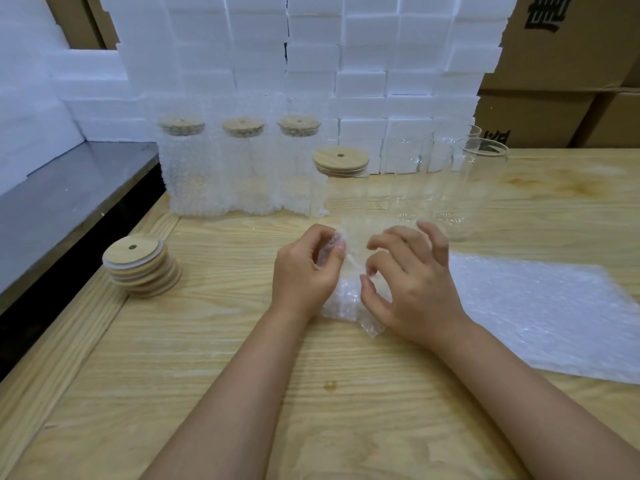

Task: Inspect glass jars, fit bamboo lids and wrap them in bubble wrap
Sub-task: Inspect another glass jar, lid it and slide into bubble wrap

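One jar: tall clear glass jar [346, 195], round bamboo lid [341, 158] on, upright on pale wooden counter [207, 341] behind hands.
Wrap: crumpled clear bubble wrap [346, 303] at jar base.
Left hand [304, 271]: pinches wrap.
Right hand [412, 282]: bent over wrap, grip unclear.

print [550, 10] on cardboard boxes [561, 57] (cropped) is unreadable.

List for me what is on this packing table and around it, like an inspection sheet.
Surface: pale wooden table.
Job's things: three wrapped jars at the back; one lidded jar unwrapped; bare glass jars; lid stack; bubble wrap sheet.
Clutter: nothing seen.
Hands: left hand pinches a bubble wrap piece; right hand curled over it, grip unclear.
Cables: nothing seen.
Surroundings: foam blocks, cardboard boxes.
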`<move>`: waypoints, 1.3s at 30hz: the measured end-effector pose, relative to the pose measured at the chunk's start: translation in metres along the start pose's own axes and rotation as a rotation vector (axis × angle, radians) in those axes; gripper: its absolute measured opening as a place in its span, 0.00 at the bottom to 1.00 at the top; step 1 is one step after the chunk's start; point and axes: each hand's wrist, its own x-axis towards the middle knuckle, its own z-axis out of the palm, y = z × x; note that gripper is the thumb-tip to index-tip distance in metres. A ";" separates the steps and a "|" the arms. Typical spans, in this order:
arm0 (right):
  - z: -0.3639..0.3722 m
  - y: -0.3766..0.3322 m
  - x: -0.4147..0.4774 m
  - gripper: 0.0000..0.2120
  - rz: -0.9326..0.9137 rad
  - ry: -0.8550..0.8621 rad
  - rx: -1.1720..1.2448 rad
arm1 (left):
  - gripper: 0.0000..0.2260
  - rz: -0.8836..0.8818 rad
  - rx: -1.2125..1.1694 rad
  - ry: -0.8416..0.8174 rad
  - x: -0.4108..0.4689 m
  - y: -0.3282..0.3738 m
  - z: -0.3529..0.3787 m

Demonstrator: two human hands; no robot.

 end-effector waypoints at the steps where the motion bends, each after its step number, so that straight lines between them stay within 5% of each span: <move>1: 0.000 -0.002 0.001 0.07 -0.023 -0.017 0.009 | 0.05 0.021 0.038 0.006 0.000 0.002 0.000; 8: -0.004 -0.009 0.005 0.08 0.070 -0.133 0.063 | 0.15 0.420 0.328 0.059 0.003 0.013 -0.003; 17: -0.002 -0.006 0.011 0.09 0.096 -0.067 0.173 | 0.09 0.366 0.431 0.002 0.002 0.006 -0.003; 22: -0.004 0.000 0.053 0.16 0.439 0.138 0.416 | 0.07 0.355 0.454 0.097 0.004 0.003 -0.003; 27: 0.013 0.002 0.083 0.36 0.701 -0.196 0.688 | 0.05 0.412 0.498 0.147 0.004 0.003 -0.002; 32: 0.033 0.006 0.081 0.29 0.665 -0.264 0.783 | 0.02 0.542 0.566 0.211 0.006 0.005 -0.001; 39: 0.030 0.010 0.081 0.27 0.758 -0.062 0.818 | 0.03 0.525 0.540 0.097 0.004 0.003 -0.001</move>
